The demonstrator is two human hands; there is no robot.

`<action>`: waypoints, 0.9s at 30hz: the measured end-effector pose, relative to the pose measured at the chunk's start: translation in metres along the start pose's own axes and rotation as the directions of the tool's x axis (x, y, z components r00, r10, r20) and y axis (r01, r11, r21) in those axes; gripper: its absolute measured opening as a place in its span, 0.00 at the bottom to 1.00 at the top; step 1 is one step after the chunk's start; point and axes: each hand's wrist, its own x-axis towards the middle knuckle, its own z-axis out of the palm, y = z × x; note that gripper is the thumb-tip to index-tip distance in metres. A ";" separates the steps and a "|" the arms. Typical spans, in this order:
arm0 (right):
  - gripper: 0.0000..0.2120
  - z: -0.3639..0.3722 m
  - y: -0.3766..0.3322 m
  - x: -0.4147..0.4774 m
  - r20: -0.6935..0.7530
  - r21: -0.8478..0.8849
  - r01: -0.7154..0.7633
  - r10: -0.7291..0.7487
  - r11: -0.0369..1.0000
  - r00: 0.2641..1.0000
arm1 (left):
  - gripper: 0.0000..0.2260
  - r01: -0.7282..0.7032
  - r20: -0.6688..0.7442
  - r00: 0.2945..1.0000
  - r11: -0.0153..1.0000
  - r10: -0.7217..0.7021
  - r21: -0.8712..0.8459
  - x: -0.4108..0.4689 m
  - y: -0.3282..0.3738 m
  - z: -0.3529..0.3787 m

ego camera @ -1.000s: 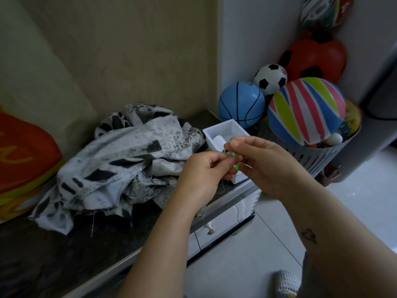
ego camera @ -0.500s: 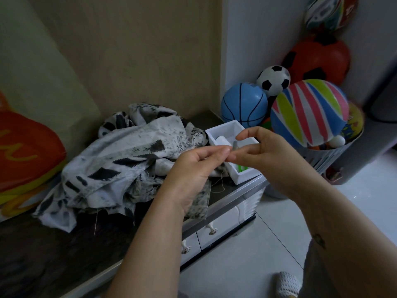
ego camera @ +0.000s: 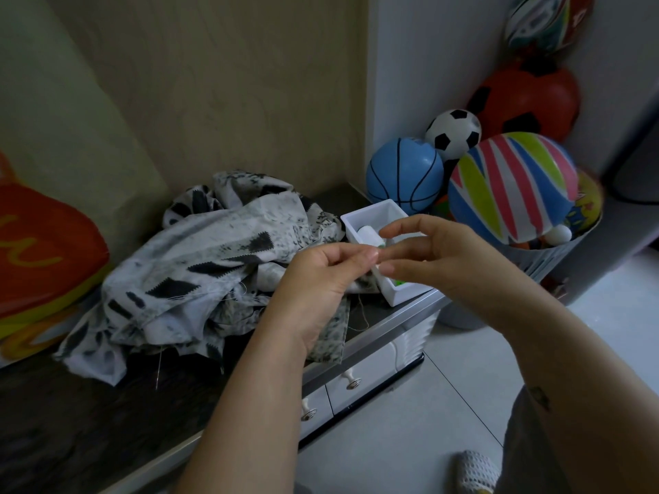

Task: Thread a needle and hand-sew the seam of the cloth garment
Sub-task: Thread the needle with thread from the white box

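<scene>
The black-and-white patterned garment point(ego camera: 214, 265) lies crumpled on the dark cabinet top point(ego camera: 89, 422). A thin needle point(ego camera: 158, 372) hangs from the garment's front edge. My left hand point(ego camera: 321, 279) pinches thumb and forefinger together in front of the white box point(ego camera: 360, 219); what it pinches is too fine to see. A pale thread point(ego camera: 361, 310) dangles just below the hands. My right hand point(ego camera: 438, 258) is beside the left fingertips, forefinger raised and thumb lower, with a gap between them. A white spool point(ego camera: 367, 232) sits in the box.
A basket point(ego camera: 545, 258) of balls stands right of the cabinet, with a blue ball point(ego camera: 404, 174) and a striped ball point(ego camera: 510, 187). An orange cushion point(ego camera: 39, 251) lies at the left. Drawers with knobs point(ego camera: 351, 383) sit below the top. The floor is tiled.
My right forefinger and thumb, pressed against the left fingertips before, have spread apart. Both hands have risen slightly in front of the box. The garment has not moved.
</scene>
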 end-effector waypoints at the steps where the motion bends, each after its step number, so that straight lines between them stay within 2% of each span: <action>1: 0.16 -0.003 0.001 0.000 -0.027 -0.042 0.016 -0.017 0.999 0.999 | 0.03 -0.014 -0.027 1.000 0.999 0.016 0.047 0.000 0.000 0.000; 5: 0.01 -0.005 0.005 0.001 -0.105 -0.197 0.026 -0.047 0.980 0.993 | 0.03 -0.058 -0.051 0.996 0.971 0.072 0.231 -0.001 -0.001 0.000; 9: 0.03 0.001 0.009 0.004 -0.110 -0.255 0.027 -0.057 0.967 0.992 | 0.03 -0.067 -0.035 0.996 0.954 0.080 0.291 -0.001 -0.002 0.002; 27: 0.06 0.004 0.012 0.005 -0.079 -0.185 0.075 -0.090 0.980 0.993 | 0.04 -0.070 -0.006 0.997 0.949 0.076 0.307 -0.002 -0.001 0.004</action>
